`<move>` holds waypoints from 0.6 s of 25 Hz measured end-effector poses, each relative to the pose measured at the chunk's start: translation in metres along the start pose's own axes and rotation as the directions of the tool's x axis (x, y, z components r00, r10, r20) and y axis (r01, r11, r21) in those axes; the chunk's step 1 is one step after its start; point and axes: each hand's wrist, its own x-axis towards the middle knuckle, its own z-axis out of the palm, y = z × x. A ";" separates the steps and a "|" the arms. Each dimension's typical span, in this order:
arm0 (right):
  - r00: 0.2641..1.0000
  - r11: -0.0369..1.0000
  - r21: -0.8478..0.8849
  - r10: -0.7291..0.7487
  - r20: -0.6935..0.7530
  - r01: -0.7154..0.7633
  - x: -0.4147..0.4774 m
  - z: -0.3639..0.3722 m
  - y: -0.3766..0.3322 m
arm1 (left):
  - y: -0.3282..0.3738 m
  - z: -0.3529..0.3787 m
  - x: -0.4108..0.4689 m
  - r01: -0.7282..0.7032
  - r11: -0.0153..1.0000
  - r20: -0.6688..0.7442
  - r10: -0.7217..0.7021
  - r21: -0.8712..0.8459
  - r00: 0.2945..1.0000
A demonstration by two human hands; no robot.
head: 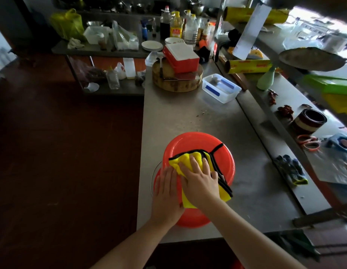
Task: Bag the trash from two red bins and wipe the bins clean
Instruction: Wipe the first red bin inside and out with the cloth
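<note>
My right hand (199,179) lies flat, fingers nearly straight and a little spread, palm pressing down on the yellow cloth (183,159). It grips nothing. The cloth, edged in black, is folded under my palm and spills out past my wrist on the near side. A black loop sticks out on the far side.

My left hand (166,191) is just beside the right, also flat with straight fingers held together. It rests on the left shoulder of the red bin (194,141), fingertips touching the cloth's edge.

The bin sits directly under both hands, on the near left part of the counter (217,117). It seems to stand upside down, flat base upward and wider rim below, though the dim light makes that hard to be sure of. A thin wire handle (154,171) curves out at its left side.

Beyond the bin, well apart, stands a round wooden chopping block (176,82) with a red box (181,57) on top. A clear plastic tub (220,88) is to the right of the block. Right of the bin, on the raised ledge, lie dark gloves (291,169), and farther along are orange-handled scissors (308,142) and a dark tin (309,120).
</note>
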 end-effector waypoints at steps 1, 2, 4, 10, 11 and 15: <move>1.000 1.000 -0.004 0.004 -0.001 -0.004 -0.002 0.000 0.001 | 0.000 0.000 0.000 -0.002 1.000 -0.005 0.002 -0.001 1.000; 1.000 1.000 -0.007 0.007 -0.003 -0.007 -0.001 0.000 0.002 | -0.001 0.000 0.000 -0.002 1.000 -0.008 0.002 -0.002 1.000; 1.000 1.000 -0.011 0.017 -0.014 -0.017 0.008 -0.001 0.003 | -0.002 0.000 0.002 0.004 1.000 0.003 -0.004 -0.003 1.000; 0.994 0.993 0.025 0.113 -0.012 -0.112 0.082 -0.018 0.004 | 0.000 -0.002 0.005 0.077 0.997 0.077 -0.075 -0.023 0.994; 0.993 0.992 0.030 0.122 -0.002 -0.122 0.092 -0.021 0.003 | 0.000 -0.003 0.005 0.076 0.997 0.081 -0.074 -0.024 0.994; 0.994 0.993 0.037 0.110 -0.004 -0.110 0.091 -0.021 0.007 | 0.000 -0.002 0.005 0.080 0.996 0.077 -0.078 -0.025 0.994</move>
